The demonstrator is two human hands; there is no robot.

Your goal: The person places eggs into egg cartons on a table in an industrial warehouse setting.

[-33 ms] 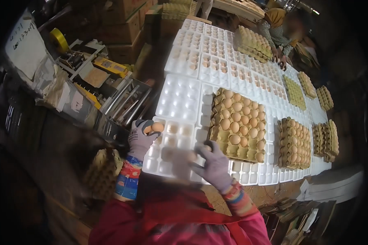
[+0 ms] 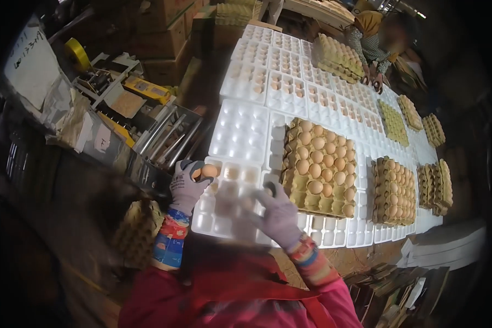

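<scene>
While my left grip (image 2: pixel 186 189) holds: two brown eggs (image 2: pixel 210 170)
Right grip (image 2: pixel 281 216): blurred over white tray (image 2: pixel 203 223), I can't tell if it's gripping

Light is glaring off the white trays (image 2: pixel 238 128), darkness is pooling around us toward the bending rim, and the right hand (image 2: pixel 280 217) is blurring.

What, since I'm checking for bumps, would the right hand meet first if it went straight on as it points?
Probably the white tray beside the left hand; the right hand is blurred, so depth is unclear.
</scene>
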